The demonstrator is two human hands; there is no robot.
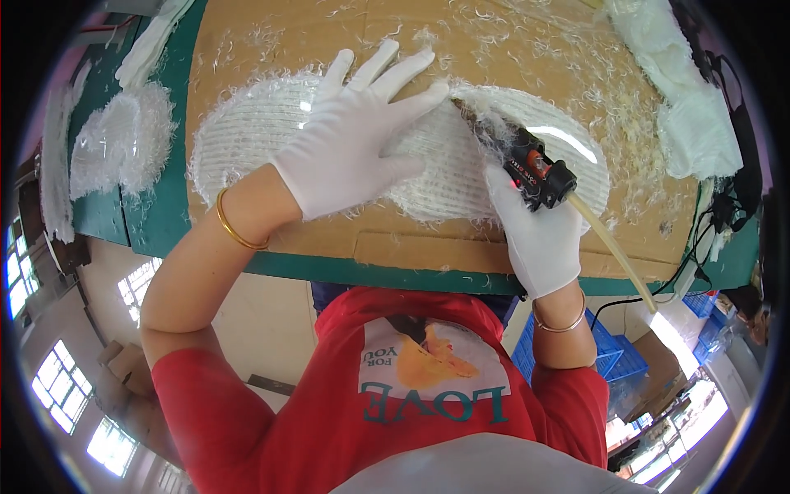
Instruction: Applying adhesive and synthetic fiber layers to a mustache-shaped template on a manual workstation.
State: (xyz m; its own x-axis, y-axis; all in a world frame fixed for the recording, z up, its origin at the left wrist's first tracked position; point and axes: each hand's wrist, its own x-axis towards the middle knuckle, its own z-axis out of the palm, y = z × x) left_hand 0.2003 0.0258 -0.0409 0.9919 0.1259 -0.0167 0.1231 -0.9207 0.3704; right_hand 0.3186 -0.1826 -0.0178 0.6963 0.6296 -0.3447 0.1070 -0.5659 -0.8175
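"Green desk (354,270), brown cardboard (411,249) on top, loose white fibres (629,160) scattered, esp. upper R. Where's the work?"

"White ribbed piece (448,177), approx. kidney-shaped, fuzzy edges, flat on the cardboard. Middle's under the L hand (346,152), w/ the rest showing on both sides of it."

"L hand's state?"

"Gloved, palm down, fingers spread, gripping nothing. Most fingertips reach past the piece's upper edge."

"And R hand (539,239)?"

"Also gloved, wrapped round a black tool (539,169) w/ a pale hose (613,243) out the back. Hand's at the piece's lower R edge; tool lies over the R part."

"Tool tip?"

"Near the upper edge, just beside the L forefinger. Can't tell if it's touching the piece."

"Anything else?"

"Another fuzzy white piece (152,132) far L, crumpled white fabric (699,136) far R, approx. level w/ the hands."
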